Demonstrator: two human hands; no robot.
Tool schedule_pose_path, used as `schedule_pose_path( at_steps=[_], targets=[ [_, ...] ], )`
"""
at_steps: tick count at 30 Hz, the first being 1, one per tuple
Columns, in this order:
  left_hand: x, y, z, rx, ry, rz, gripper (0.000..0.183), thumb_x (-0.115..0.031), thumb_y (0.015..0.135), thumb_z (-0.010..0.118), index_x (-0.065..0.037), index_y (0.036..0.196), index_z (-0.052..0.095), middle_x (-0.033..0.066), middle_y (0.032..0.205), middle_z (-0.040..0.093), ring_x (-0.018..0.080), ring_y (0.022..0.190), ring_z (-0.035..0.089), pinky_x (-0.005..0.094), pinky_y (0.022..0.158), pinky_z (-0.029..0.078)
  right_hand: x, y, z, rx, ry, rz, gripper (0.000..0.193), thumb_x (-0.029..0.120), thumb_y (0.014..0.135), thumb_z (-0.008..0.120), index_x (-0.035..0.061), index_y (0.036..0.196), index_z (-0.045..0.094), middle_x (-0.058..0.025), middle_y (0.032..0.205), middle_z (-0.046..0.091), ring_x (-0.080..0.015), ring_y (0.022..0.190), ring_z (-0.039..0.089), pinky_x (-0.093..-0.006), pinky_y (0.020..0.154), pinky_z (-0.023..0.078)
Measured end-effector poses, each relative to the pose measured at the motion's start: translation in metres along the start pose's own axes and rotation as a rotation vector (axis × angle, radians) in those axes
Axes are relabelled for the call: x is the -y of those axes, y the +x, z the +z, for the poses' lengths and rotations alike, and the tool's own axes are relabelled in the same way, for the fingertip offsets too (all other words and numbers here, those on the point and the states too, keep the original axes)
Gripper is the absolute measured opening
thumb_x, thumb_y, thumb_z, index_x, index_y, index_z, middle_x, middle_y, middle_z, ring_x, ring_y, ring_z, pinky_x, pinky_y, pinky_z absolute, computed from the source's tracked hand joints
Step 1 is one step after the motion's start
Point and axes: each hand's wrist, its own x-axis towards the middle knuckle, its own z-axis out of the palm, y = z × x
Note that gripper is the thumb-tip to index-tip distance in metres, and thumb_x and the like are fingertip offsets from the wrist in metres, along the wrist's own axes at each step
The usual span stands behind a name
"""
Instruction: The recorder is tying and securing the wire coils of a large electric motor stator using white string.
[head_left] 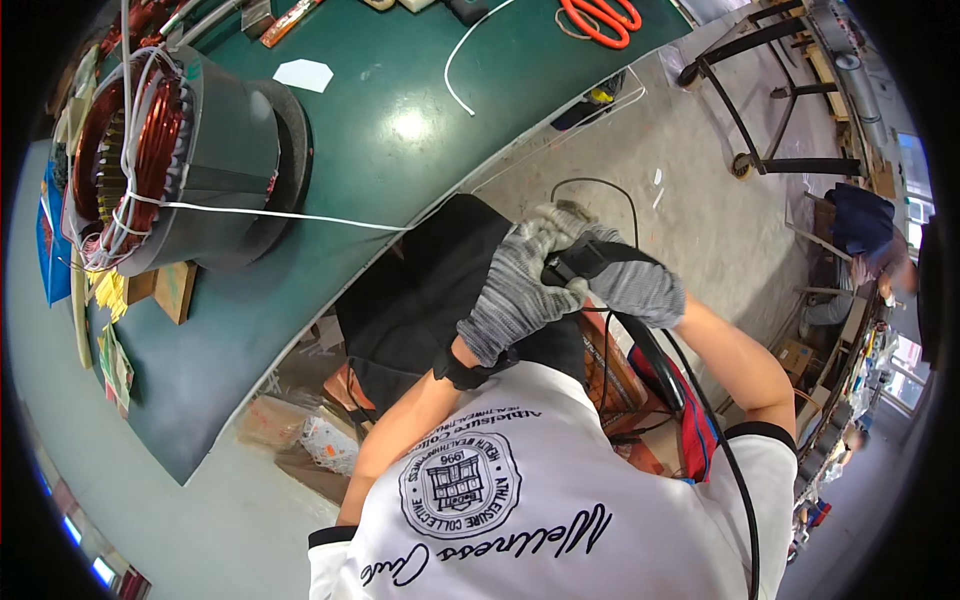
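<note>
Fingers of the left hand (512, 290), gloved in mottled grey knit, bend against a flat black strap (602, 257) across the matching-gloved right hand (640, 293); whether they grip it, or how the right fingers stand, I cannot tell. The strap is beyond the white printed T-shirt (560, 450), right of the green tabletop (380, 170).

White T-shirt (590, 455), grey knit gloves (638, 298) on left hand (515, 292) and right hand (648, 288).
Black trims the sleeves (764, 432); a round emblem (460, 484) and script (485, 548) mark the chest; a black band (464, 372) circles the left wrist, a dark strap (606, 257) crosses the right glove, a black cable (741, 475) crosses the shirt.
</note>
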Motion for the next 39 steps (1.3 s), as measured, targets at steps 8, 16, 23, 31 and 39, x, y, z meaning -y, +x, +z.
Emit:
schedule_pose_path(
  at_steps=[8, 16, 23, 31, 39],
  targets=[
    [-0.012, 0.002, -0.004, -0.006, 0.008, 0.020, 0.039, -0.015, 0.057, 0.071, -0.001, 0.090, 0.055, 0.0141, 0.089, 0.054, 0.0301, 0.080, 0.056, 0.0332, 0.072, 0.047, 0.037, -0.004, -0.025, 0.056, 0.370, 0.220, 0.048, 0.025, 0.088, 0.045, 0.0097, 0.133, 0.040, -0.0148, 0.143, 0.029, -0.0283, 0.133, 0.025, -0.0358, 0.110, 0.013],
    [0.004, 0.003, -0.009, -0.062, 0.010, 0.006, 0.037, -0.014, 0.061, 0.069, -0.001, 0.092, 0.053, 0.0123, 0.082, 0.054, 0.0274, 0.073, 0.057, 0.0324, 0.066, 0.047, 0.071, 0.005, -0.019, -0.095, 0.569, 0.878, 0.046, 0.010, 0.083, 0.050, 0.0049, 0.129, 0.044, -0.0170, 0.123, 0.051, -0.0258, 0.103, 0.057, -0.0327, 0.092, 0.042],
    [0.015, 0.000, -0.046, -0.186, -0.210, -0.375, 0.029, -0.011, 0.076, 0.067, 0.001, 0.101, 0.056, 0.0079, 0.086, 0.060, 0.0139, 0.075, 0.057, 0.0285, 0.068, 0.050, 0.058, -0.085, -0.129, -0.305, 0.834, 0.182, 0.015, 0.012, 0.076, 0.062, 0.0016, 0.085, 0.067, -0.0117, 0.079, 0.065, -0.0224, 0.072, 0.062, -0.0311, 0.068, 0.050],
    [0.016, 0.013, -0.062, -0.070, -0.261, -0.431, 0.038, -0.017, 0.075, 0.070, 0.002, 0.104, 0.054, 0.0121, 0.096, 0.057, 0.0197, 0.089, 0.056, 0.0307, 0.078, 0.047, 0.061, -0.055, -0.021, -0.254, 1.081, 0.038, 0.052, 0.024, 0.083, 0.060, -0.0006, 0.126, 0.045, -0.0129, 0.112, 0.057, -0.0222, 0.097, 0.054, -0.0328, 0.088, 0.041],
    [-0.008, 0.011, -0.026, -0.018, 0.209, 0.141, 0.042, -0.026, 0.074, 0.068, 0.000, 0.104, 0.051, 0.0174, 0.092, 0.052, 0.0348, 0.088, 0.047, 0.0416, 0.078, 0.039, 0.113, 0.066, -0.187, -0.979, 1.172, -1.123, 0.029, 0.011, 0.087, 0.046, 0.0010, 0.114, 0.052, -0.0098, 0.100, 0.055, -0.0160, 0.093, 0.050, -0.0251, 0.082, 0.041]
  ],
)
